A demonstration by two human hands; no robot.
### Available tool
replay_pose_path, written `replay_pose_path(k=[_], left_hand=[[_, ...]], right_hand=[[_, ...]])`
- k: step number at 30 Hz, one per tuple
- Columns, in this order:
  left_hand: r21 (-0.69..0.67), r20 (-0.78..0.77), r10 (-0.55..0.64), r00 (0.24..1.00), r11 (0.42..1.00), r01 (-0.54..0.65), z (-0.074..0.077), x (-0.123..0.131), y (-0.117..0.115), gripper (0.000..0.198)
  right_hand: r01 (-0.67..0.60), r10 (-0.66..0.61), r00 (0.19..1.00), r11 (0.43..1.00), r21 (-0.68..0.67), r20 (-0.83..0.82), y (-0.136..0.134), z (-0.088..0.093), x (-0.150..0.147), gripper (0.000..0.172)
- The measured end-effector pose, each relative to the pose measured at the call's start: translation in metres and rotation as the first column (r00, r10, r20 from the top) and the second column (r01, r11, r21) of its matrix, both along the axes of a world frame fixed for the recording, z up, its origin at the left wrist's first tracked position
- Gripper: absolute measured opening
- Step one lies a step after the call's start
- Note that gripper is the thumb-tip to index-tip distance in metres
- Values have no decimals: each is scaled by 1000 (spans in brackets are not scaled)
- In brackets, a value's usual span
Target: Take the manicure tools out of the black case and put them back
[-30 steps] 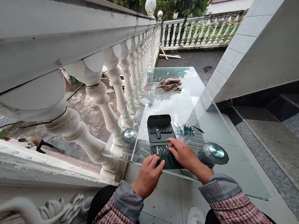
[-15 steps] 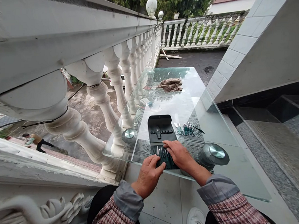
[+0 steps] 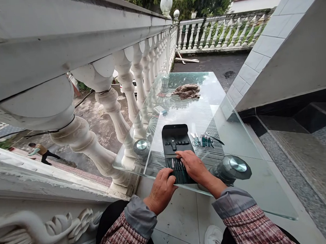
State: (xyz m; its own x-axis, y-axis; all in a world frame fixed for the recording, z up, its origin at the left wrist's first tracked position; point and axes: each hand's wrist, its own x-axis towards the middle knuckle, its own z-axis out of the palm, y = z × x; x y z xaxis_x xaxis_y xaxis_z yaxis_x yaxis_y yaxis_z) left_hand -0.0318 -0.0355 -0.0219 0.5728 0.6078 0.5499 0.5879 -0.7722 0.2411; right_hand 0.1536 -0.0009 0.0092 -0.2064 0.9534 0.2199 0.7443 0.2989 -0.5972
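A black manicure case (image 3: 175, 135) lies unfolded on the glass table, its far flap fitted with small loops and a strap. Slim metal manicure tools (image 3: 178, 165) sit side by side in its near half. My left hand (image 3: 161, 191) is closed on the near left edge of the case, fingers bent and thumb toward the corner. From the right, my right hand (image 3: 194, 166) lies over the near half, fingers stretched across the tool tips; its thumb is hidden. Right of the case are several nail clippers (image 3: 206, 140), small scissors (image 3: 195, 139) and a dark-handled tool (image 3: 215, 138).
The glass table (image 3: 252, 184) has round metal-capped supports, one (image 3: 236, 166) close to my right forearm. Farther back lie a crumpled brown cloth (image 3: 187, 91) and a small box (image 3: 159, 109). A white balustrade (image 3: 110, 106) runs along the left; stone steps (image 3: 301, 148) are at right.
My left thumb has drawn back from the tools toward the case's near left edge. The right hand's fingers have shifted slightly left over the tool tips.
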Motion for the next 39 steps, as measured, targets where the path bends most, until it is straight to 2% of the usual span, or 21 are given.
replay_pose_path(k=[18,28,31,35,39], left_hand=[[-93,22,-27,999,995,29,5,-3,-1,20],[-93,27,-18,999,995,20,2,-3,-1,11],[-99,33,-15,999,995,19,2,-3,0,11],[-84,42,-23,999,996,26,1,-3,1,13],[-64,83,-33,996,997,38,-1,-3,2,12]], right_hand=[[-15,16,1000,999,51,-5,0,-2,1,34],[-31,31,1000,999,42,5,1,-1,-1,33],[-18,19,1000,995,97,-8,3,-3,0,33],[69,-75,997,971,229,17,3,-1,4,29],[-4,-26,993,968,249,118,-14,5,0,21]])
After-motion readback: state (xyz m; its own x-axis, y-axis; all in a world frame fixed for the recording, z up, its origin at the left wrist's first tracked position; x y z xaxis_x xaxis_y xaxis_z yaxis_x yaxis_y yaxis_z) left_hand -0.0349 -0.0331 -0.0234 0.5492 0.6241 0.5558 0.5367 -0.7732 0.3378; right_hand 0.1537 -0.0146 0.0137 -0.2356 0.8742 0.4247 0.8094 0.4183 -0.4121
